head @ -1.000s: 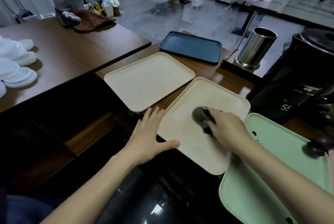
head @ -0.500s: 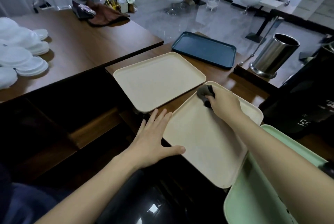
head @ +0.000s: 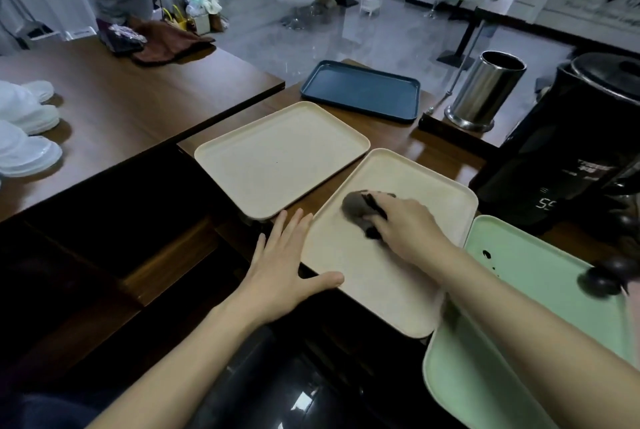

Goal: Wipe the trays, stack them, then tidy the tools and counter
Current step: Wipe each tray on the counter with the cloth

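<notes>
Right hand: the right hand (head: 405,231) was pictured curled over a dark grey cloth (head: 356,208), which was pressed onto the nearer beige tray (head: 363,276).
Left hand: the left hand (head: 280,272) was laid flat, fingers spread and nothing held, its thumb set against that tray's near left edge.
Other trays: a second beige tray (head: 277,158) was placed just beyond, a blue tray (head: 360,90) farther back, and a green tray (head: 519,290) against the right side.
Table: a steel canister (head: 485,92) and a black urn (head: 571,151) were stood at the right of the brown table (head: 391,141).
</notes>
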